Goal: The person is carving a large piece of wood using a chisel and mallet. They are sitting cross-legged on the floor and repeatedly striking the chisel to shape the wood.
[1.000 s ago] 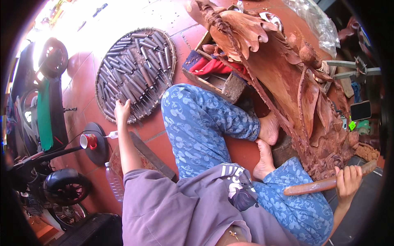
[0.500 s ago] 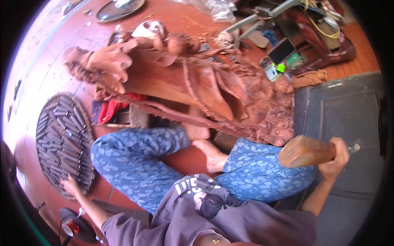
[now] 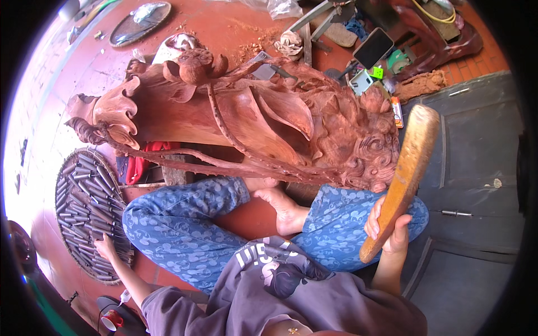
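My right hand (image 3: 390, 227) is wrapped round the narrow end of a wooden mallet (image 3: 410, 162), whose wide end points up above my right knee. My left hand (image 3: 105, 247) reaches over a round woven tray (image 3: 60, 238) on the floor at my left, its fingers partly extended among several dark, rod-like carving chisels (image 3: 89, 196). Whether the fingertips touch one is too small to tell. Across in front of my crossed legs lies a large reddish-brown wood carving (image 3: 235, 117), with flowing folds, long thin stems and a densely carved base at the right.
A phone (image 3: 374, 49) on a stand and a pale blue box (image 3: 361, 82) are behind the carving's base. Dark panelled boards (image 3: 471, 145) lie at the right. Red cloth (image 3: 140, 163) is tucked under the carving. A red cup (image 3: 112, 320) stands at lower left.
My right hand has brought the mallet inward and turned it from lying sideways to upright. My left hand has shifted slightly rightward and up over the chisels. The view has also shifted.
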Motion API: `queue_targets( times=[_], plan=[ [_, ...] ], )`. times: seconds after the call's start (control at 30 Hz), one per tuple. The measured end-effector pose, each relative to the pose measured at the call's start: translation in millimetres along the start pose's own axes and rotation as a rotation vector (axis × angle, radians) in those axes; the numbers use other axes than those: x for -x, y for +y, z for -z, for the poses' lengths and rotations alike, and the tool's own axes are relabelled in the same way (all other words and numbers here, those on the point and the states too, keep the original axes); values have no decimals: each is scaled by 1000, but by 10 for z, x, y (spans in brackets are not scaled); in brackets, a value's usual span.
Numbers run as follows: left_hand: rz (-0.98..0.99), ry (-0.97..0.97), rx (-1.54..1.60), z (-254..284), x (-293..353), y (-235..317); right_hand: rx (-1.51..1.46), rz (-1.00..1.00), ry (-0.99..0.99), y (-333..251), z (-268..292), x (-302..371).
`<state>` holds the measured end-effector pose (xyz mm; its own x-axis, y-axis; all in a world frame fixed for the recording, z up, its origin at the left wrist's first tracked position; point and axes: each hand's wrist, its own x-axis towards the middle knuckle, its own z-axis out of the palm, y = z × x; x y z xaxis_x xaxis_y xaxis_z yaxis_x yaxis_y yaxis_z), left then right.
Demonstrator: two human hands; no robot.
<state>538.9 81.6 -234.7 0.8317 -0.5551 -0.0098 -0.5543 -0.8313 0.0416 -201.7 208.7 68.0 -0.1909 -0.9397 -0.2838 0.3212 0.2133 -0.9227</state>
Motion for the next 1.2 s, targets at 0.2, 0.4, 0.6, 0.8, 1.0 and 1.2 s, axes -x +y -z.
queue_targets(
  times=[0.2,0.4,0.6,0.8,1.0,1.2],
  plan=[
    [13,54,78,65,-51,-76,-234,-24,-102,170,-73,-110],
    [-202,263,614,849,358,264,-436,88,-275,340,-220,-132],
    [-421,-51,1258,2396,2199,1922,-439,155,-308,531,-212,-239],
    [-1883,-413,1417,2894,3885,3248,-396,172,-225,648,-146,-117],
    [-1783,-522,1521,2926,4580,3735,-341,107,-216,688,-114,-81],
    [-1530,-254,1581,2802,4656,3916,-296,41,-168,684,-22,-28]
  ],
)
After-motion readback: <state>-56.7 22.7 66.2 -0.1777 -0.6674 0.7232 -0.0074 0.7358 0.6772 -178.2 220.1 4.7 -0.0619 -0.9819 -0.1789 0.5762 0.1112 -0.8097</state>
